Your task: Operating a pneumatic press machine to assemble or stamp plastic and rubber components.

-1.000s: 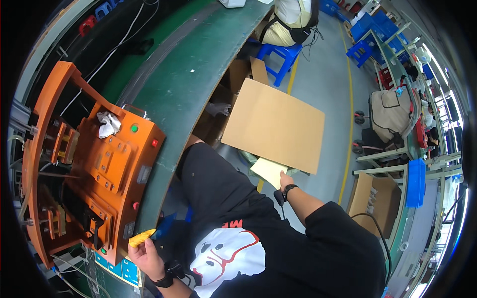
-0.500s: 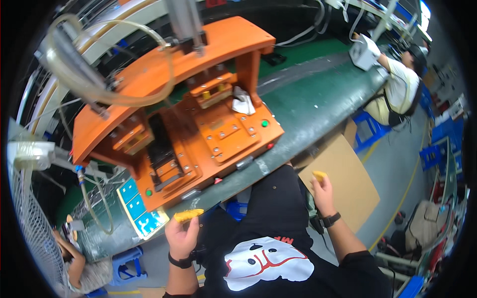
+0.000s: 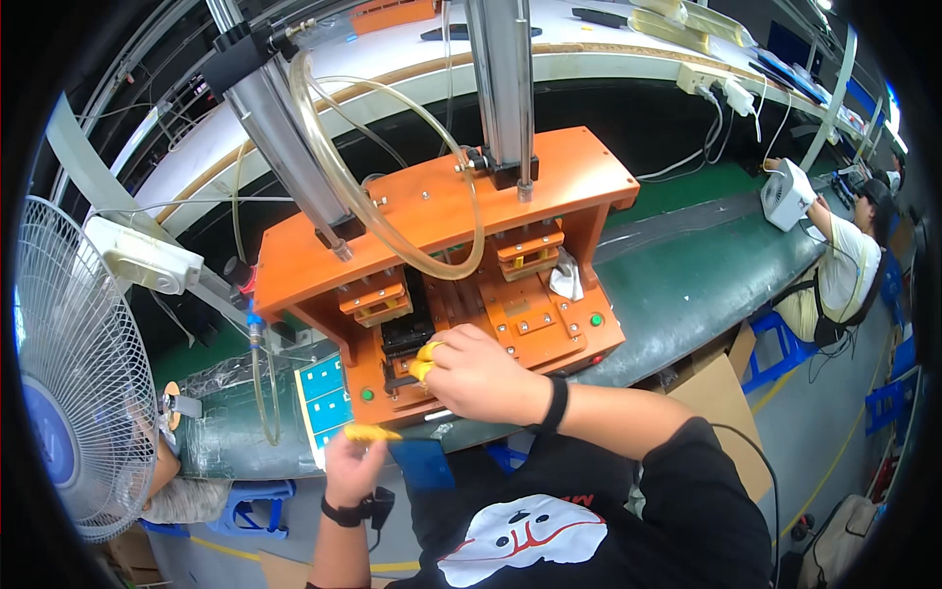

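Observation:
An orange press machine (image 3: 461, 255) with two steel cylinders stands on the green conveyor belt (image 3: 687, 285) in front of me. My right hand (image 3: 481, 375) reaches across onto its base and grips a small yellow part (image 3: 426, 357) beside the black fixture (image 3: 406, 339). My left hand (image 3: 351, 463) is lower, at the belt's near edge, pinching a flat yellow part (image 3: 369, 432). A white crumpled cloth (image 3: 566, 278) lies on the machine's base to the right.
A white fan (image 3: 64, 393) stands at the left. A blue label sheet (image 3: 322, 393) lies on the belt left of the machine. A cardboard sheet (image 3: 721, 402) sits on the floor at right. Another person (image 3: 849, 270) works further along the belt.
My right hand has come up from beside my body onto the machine's base with its yellow part. The view has swung closer over the machine. My left hand still holds its yellow part.

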### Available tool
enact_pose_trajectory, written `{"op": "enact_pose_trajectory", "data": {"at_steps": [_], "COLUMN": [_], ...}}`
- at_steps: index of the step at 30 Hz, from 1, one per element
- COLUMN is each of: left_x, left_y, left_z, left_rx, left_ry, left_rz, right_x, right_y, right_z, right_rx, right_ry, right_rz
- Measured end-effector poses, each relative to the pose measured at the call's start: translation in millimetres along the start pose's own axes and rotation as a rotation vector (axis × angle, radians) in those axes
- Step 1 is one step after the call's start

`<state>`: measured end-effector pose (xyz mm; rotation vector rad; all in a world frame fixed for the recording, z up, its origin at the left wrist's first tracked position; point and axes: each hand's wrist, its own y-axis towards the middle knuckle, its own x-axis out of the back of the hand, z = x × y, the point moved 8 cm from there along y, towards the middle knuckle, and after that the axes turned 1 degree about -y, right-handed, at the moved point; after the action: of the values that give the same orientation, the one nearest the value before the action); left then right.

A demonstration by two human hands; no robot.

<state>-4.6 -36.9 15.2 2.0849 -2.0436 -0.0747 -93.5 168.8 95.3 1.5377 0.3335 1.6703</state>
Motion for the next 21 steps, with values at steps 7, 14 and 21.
{"op": "enact_pose_trajectory", "data": {"at_steps": [7,14,21], "left_x": [19,4,-1], "left_y": [113,189,228], "left_z": [3,31,39], "left_rx": [-0.059,-0.027,-0.362], "left_ry": [0.321,0.985,1.434], "left_rz": [0.012,0.16,0.179], "right_x": [158,181,147], "right_y": [-77,-344,-466], "right_z": [-22,-90,-192], "right_rx": [-0.389,-0.779,-1.068], "right_ry": [0.464,1.165,1.095], "right_rz": [-0.182,-1.228,-1.567]}}
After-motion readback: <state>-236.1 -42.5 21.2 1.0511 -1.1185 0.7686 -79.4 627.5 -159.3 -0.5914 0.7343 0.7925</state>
